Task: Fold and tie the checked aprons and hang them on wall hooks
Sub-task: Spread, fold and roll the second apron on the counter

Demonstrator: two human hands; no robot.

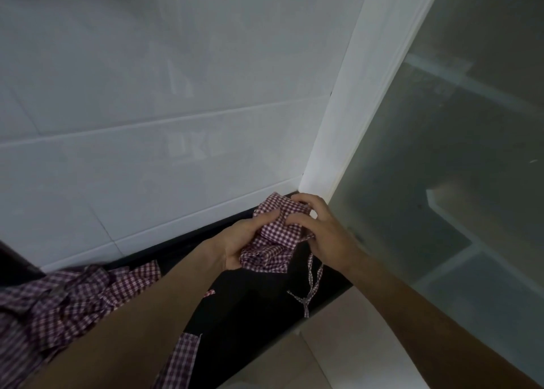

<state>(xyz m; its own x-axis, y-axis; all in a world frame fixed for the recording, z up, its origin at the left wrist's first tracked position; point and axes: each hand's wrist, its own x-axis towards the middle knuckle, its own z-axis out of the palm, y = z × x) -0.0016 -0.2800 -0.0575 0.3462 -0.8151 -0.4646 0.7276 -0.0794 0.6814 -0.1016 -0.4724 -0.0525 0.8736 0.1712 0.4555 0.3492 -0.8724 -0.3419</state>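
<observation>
Folding step: I cup the bundled checked apron (275, 238) in my left hand (235, 245), right hand (316, 231) at 3 o'clock pinching its fold; next, I judge, wind the dangling tie (309, 285).

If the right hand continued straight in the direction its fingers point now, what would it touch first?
Its fingers already touch the bunched red-and-white checked apron that the right hand grips. Going on leftward, it would probably meet the left hand beyond the cloth, though depth is unclear.

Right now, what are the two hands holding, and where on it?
A bundled checked apron. The left hand cups its lower left side, the right hand grips its upper right edge. Its ties dangle free.
</observation>
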